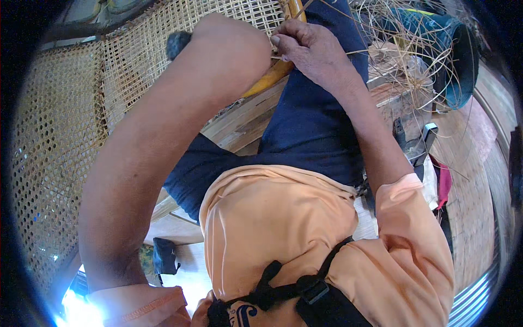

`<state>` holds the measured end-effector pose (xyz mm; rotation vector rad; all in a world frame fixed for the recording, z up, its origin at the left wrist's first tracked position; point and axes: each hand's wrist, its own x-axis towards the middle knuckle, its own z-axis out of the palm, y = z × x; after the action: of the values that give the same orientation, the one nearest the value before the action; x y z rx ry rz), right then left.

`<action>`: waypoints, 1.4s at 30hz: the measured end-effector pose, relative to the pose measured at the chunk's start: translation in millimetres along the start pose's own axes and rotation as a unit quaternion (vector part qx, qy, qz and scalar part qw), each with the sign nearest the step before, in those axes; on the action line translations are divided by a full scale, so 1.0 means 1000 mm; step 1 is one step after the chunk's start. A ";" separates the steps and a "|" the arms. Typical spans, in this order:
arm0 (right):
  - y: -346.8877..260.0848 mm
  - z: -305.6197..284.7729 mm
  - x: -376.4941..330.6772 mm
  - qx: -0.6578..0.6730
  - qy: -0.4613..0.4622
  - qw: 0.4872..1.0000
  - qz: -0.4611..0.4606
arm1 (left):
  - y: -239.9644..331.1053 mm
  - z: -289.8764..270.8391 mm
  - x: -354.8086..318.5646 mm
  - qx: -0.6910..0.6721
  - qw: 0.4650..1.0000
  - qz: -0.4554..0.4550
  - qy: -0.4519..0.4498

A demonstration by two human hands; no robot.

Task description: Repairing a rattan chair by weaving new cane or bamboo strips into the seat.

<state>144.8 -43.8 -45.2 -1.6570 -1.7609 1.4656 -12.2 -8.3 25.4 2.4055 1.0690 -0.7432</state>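
A woven cane panel (147, 52) with an open lattice lies at the upper left. Along its right edge runs a smooth yellow-brown cane pole (268, 79), forming a frame. My right hand (313, 49) is closed at this edge, thumb and fingers pinched together on a thin cane strand (357, 52) that trails off to the right. Across from it, my left hand (234, 41) reaches over the panel from the left, close to the right fingertips. Its back and wrist are turned toward me, so its fingers are hidden.
A tangle of loose cane strands (417, 60) spills around a dark green bucket (460, 65) at the upper right. Wooden boards (245, 128) lie beneath the frame. A finer perforated cane sheet (49, 147) covers the far left. My dark-trousered leg (310, 120) extends beside the frame.
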 end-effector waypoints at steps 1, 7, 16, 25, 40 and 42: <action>0.002 0.000 0.001 0.017 0.005 1.000 -0.003 | 0.003 -0.006 0.004 0.002 1.000 -0.001 -0.001; 0.002 -0.002 -0.001 0.063 0.037 0.996 -0.042 | 0.005 -0.017 0.024 0.096 0.988 0.077 -0.092; 0.008 0.002 0.004 0.098 0.053 0.993 -0.026 | 0.013 -0.030 0.018 0.096 0.985 0.061 -0.127; -0.012 -0.007 -0.001 -0.055 -0.023 0.997 -0.043 | -0.033 0.031 -0.005 -0.194 0.976 -0.014 -0.099; -0.033 -0.008 0.015 -0.167 -0.185 0.968 -0.015 | -0.020 0.049 -0.030 -0.238 0.966 -0.097 0.018; -0.018 -0.027 0.013 -0.200 -0.185 0.962 0.034 | -0.006 0.056 -0.005 -0.270 0.960 -0.060 0.046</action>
<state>152.9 -17.1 -24.4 -1.7227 -2.3548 1.6135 -37.1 -38.5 -16.1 1.9337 1.2705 -0.3170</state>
